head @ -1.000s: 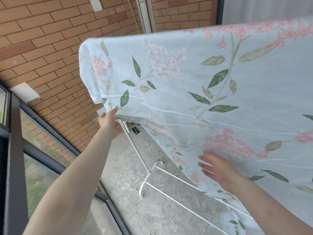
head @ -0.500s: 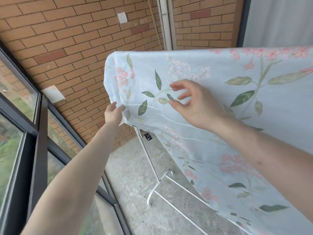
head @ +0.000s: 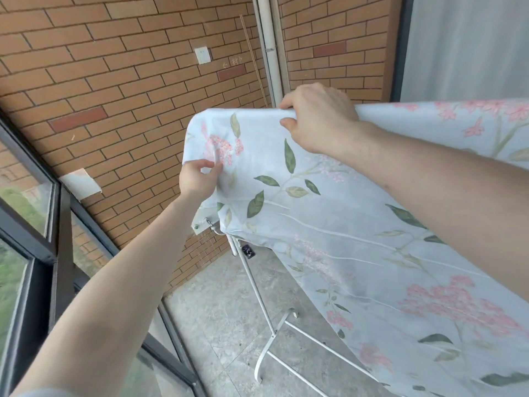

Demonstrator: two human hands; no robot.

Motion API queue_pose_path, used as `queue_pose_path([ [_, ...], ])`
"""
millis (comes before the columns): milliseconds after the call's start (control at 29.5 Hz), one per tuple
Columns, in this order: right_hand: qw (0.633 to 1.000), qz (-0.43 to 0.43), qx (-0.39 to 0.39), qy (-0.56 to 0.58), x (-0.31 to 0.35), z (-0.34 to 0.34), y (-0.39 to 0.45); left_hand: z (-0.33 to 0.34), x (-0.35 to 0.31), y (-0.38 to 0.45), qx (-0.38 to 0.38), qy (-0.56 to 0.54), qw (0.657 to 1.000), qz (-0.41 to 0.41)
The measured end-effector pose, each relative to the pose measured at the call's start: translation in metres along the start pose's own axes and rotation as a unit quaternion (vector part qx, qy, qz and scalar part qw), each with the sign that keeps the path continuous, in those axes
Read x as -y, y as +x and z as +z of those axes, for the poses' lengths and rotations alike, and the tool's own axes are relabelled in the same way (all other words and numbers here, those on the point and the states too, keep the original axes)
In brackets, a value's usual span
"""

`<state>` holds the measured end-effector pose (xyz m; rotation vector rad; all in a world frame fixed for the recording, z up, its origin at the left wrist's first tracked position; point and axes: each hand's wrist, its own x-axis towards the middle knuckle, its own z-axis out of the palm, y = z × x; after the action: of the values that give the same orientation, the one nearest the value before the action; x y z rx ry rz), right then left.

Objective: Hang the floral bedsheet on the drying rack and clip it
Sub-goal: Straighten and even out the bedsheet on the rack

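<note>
The floral bedsheet [head: 329,224] is lying draped over the drying rack [head: 266,333]. Left hand [head: 197,179] is pinching its corner, right hand [head: 317,116] is gripping the top fold; pulling evenly outward should flatten it for clipping.

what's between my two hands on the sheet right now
In the head view, only bedsheet: a corner stretch with a pink flower cluster and green leaves runs from the left hand up to the right hand.
</note>
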<state>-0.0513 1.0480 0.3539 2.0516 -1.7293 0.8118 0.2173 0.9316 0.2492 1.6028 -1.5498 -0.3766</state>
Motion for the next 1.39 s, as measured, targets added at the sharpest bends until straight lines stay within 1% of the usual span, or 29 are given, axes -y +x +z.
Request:
queue_pose_path([
  [102, 0.999, 0.023, -0.02, 0.011, 0.004, 0.001, 0.008, -0.005, 0.003, 0.005, -0.005, 0.015, 1.0, 0.019],
  [170, 0.999, 0.022, -0.032, 0.02, 0.007, 0.003, 0.015, -0.01, 0.011, 0.005, -0.009, -0.007, 1.0, -0.001],
  [238, 0.999, 0.011, -0.044, 0.027, 0.01, 0.004, 0.021, -0.015, 0.019, 0.002, -0.009, -0.013, 1.0, -0.013],
  [373, 0.998, -0.02, -0.054, 0.02, 0.019, 0.005, 0.032, -0.028, 0.032, -0.004, -0.026, -0.038, 0.999, -0.006],
  [509, 0.995, -0.038, -0.082, 0.038, 0.029, 0.005, 0.045, -0.034, 0.048, -0.006, -0.019, -0.047, 0.999, -0.02],
  [645, 0.993, -0.045, -0.097, 0.044, 0.042, 0.004, 0.062, -0.035, 0.056, -0.004, -0.054, -0.055, 0.997, -0.024],
  [713, 0.994, -0.051, -0.087, 0.041, 0.047, 0.009, 0.066, -0.037, 0.06, -0.002, -0.079, -0.062, 0.994, -0.037],
  [781, 0.997, -0.054, -0.048, 0.04, 0.048, 0.015, 0.065, -0.04, 0.065, -0.002, -0.09, -0.071, 0.992, -0.055],
  [849, 0.998, -0.051, -0.008, 0.035, 0.045, 0.019, 0.062, -0.04, 0.068, -0.004, -0.071, -0.067, 0.993, -0.059],
  [985, 0.999, -0.036, -0.009, 0.036, 0.033, 0.016, 0.055, -0.032, 0.075, -0.012, -0.026, -0.077, 0.995, -0.059],
  [1052, 0.999, -0.032, -0.011, 0.038, 0.028, 0.014, 0.048, -0.025, 0.078, -0.024, -0.021, -0.092, 0.993, -0.066],
  [1120, 0.999, -0.033, -0.009, 0.035, 0.026, 0.014, 0.039, -0.011, 0.087, -0.045, -0.024, -0.113, 0.989, -0.092],
  [1188, 0.999, -0.04, -0.005, 0.03, 0.025, 0.013, 0.031, 0.01, 0.1, -0.069, -0.006, -0.147, 0.977, -0.153],
  [1222, 0.999, -0.041, -0.002, 0.031, 0.025, 0.011, 0.026, 0.022, 0.107, -0.081, 0.028, -0.166, 0.966, -0.196],
  [1256, 0.998, -0.043, 0.001, 0.034, 0.026, 0.01, 0.023, 0.033, 0.113, -0.091, 0.072, -0.187, 0.95, -0.241],
  [1324, 0.998, -0.049, -0.002, 0.04, 0.027, 0.012, 0.017, 0.051, 0.126, -0.102, 0.163, -0.242, 0.905, -0.308],
  [1358, 0.997, -0.052, -0.017, 0.048, 0.028, 0.014, 0.011, 0.059, 0.129, -0.107, 0.199, -0.276, 0.881, -0.33],
  [1392, 0.994, -0.062, -0.047, 0.07, 0.03, 0.017, 0.001, 0.065, 0.131, -0.109, 0.223, -0.306, 0.861, -0.34],
])
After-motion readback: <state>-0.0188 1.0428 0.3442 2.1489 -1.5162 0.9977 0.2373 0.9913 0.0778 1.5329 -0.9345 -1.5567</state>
